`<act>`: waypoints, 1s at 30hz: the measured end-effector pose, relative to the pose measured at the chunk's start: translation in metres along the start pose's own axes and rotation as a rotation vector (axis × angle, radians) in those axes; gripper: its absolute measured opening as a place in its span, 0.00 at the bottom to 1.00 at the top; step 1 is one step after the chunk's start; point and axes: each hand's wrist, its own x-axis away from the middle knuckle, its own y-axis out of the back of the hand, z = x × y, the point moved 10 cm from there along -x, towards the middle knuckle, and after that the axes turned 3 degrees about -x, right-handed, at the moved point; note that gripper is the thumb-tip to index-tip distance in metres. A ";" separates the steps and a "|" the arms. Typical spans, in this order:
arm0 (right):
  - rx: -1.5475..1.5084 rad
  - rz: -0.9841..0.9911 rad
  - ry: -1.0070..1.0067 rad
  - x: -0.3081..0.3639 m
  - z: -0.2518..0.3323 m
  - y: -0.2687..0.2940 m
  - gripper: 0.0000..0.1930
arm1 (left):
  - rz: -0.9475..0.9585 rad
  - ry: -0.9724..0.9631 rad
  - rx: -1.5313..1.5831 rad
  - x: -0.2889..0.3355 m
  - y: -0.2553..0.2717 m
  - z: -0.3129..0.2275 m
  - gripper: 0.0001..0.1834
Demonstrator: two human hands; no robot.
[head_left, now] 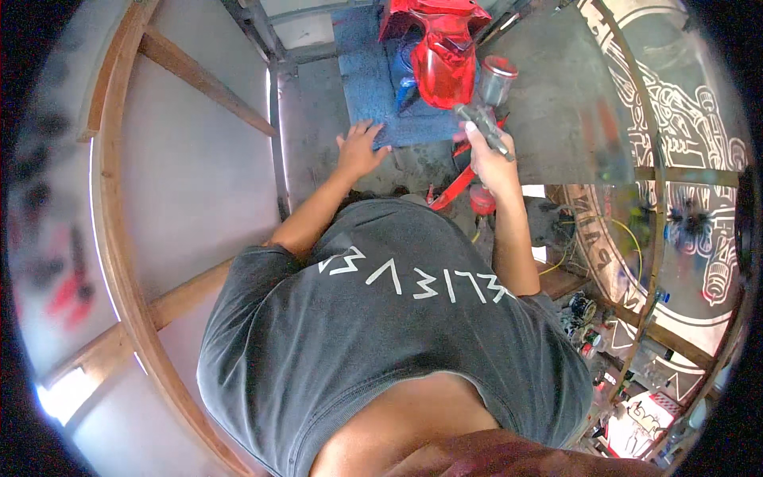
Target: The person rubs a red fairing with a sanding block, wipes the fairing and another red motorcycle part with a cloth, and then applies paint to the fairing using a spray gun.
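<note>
My right hand (pixel 494 163) is wrapped round a spray gun (pixel 486 131) with a grey metal paint cup (pixel 497 81) at its far side. Just beyond the gun stands a glossy red body panel (pixel 445 67), which looks like a motorcycle fairing. Further left, my left hand (pixel 363 151) has its fingers spread at the near-left corner of a worn blue board (pixel 366 83), apart from the red panel. Whether it rests on the board, I cannot tell. Something bright blue (pixel 407 87) shows partly behind the panel.
Near my right forearm lie a long red curved piece (pixel 457 189) and a small red container (pixel 482 199). A wooden-framed pale wall (pixel 199 143) stands at left. At right are a decorated panel (pixel 683 111), a yellow hose (pixel 632 238) and cluttered cans (pixel 586 346).
</note>
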 end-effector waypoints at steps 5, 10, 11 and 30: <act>-0.051 -0.070 0.135 -0.022 0.048 0.004 0.16 | 0.107 0.013 -0.058 0.001 -0.009 -0.002 0.34; 0.009 -0.099 0.191 -0.038 0.071 0.001 0.14 | 0.159 0.010 -0.067 0.002 -0.014 0.002 0.36; 0.018 -0.081 0.200 -0.041 0.069 -0.001 0.14 | 0.160 0.008 -0.078 0.004 -0.015 0.003 0.36; 0.010 0.032 -0.091 0.018 -0.021 -0.015 0.13 | 0.176 0.056 -0.057 -0.007 -0.009 0.019 0.36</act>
